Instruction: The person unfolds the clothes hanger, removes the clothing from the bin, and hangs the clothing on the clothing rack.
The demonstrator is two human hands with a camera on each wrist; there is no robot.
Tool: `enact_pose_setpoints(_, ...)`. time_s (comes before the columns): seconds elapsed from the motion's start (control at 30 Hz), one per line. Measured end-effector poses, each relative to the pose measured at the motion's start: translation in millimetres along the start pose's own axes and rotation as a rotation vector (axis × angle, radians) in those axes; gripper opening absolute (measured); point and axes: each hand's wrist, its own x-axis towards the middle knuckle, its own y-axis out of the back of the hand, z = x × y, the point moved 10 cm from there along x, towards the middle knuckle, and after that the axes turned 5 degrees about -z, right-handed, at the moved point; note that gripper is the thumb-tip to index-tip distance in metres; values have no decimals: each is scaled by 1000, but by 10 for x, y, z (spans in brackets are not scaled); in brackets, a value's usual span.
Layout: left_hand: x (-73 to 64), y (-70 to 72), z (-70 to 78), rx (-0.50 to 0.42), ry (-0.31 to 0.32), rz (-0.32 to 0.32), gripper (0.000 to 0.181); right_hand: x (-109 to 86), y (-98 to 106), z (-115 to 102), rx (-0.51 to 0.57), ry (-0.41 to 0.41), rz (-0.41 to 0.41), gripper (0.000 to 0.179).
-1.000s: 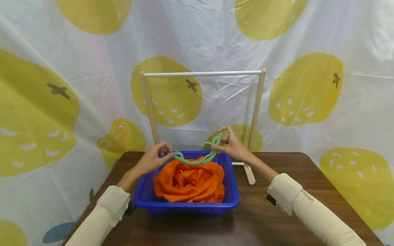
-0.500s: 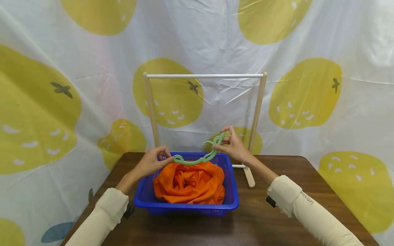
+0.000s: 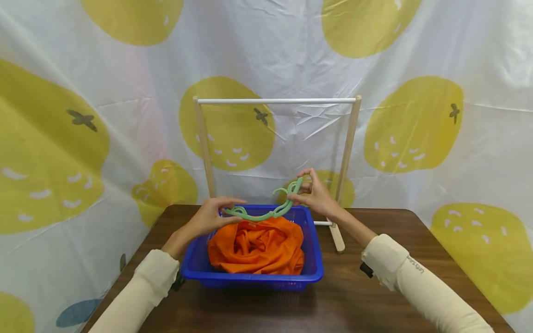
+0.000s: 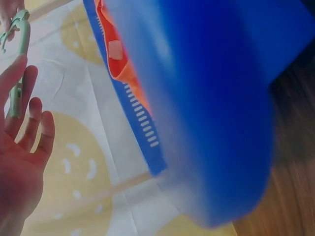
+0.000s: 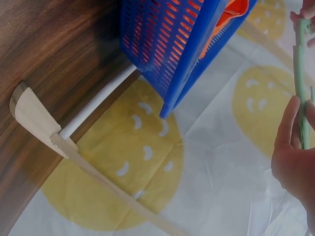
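Observation:
A light green folding clothes hanger (image 3: 255, 217) is held between both hands, bent at its middle, with its hook near the right end. My left hand (image 3: 209, 217) has its left arm between the thumb below and the fingers above. In the left wrist view, that hanger arm (image 4: 23, 42) lies between thumb and forefinger, the other fingers loosely spread. My right hand (image 3: 315, 196) pinches the raised right end near the hook. Below them, orange cloth (image 3: 260, 252) lies bunched in a blue plastic basket (image 3: 251, 278); a pale tag shows on the cloth in the left wrist view.
Behind the basket stands a rack with wooden posts and a white top bar (image 3: 275, 101). Its right foot (image 3: 338, 238) rests on the dark wooden table (image 3: 374, 277). A white curtain (image 3: 408, 194) with yellow fruit prints hangs behind and beside the table.
My left hand has gone from pinching the hanger's left tip to reaching farther along that arm, fingers now extended over it. The right hand keeps its grip; basket and cloth stay put.

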Motion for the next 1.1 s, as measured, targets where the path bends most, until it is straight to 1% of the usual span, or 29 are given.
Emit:
enact_pose_setpoints(0.2, 26, -6, 28, 1, 3, 9, 33, -18, 32, -9, 30, 23, -15, 59)
enact_pose_setpoints(0.37, 23, 7, 16, -20, 8, 28, 32, -45, 53, -2, 53, 43, -32, 58)
enact_pose_setpoints(0.47, 8, 29, 2, -42, 16, 42, 32, -56, 77, -7, 45, 53, -38, 57)
enact_pose_setpoints(0.57, -10, 54, -10, -68, 27, 58, 33, -76, 101, -23, -21, 70, -50, 52)
enact_pose_setpoints(0.7, -23, 98, -40, -88, 55, 88, 32, -104, 123, -62, -110, 114, -79, 46)
enact_pose_setpoints(0.8, -24, 128, -49, -89, 64, 110, 32, -129, 148, -84, -152, 142, -85, 43)
enact_pose_setpoints(0.93, -30, 162, -33, -96, 58, 136, 33, -154, 204, -75, -231, 132, -59, 41)
enact_pose_setpoints(1.1, -53, 212, -45, -124, 73, 192, 34, -184, 282, -34, -331, 96, -18, 40)
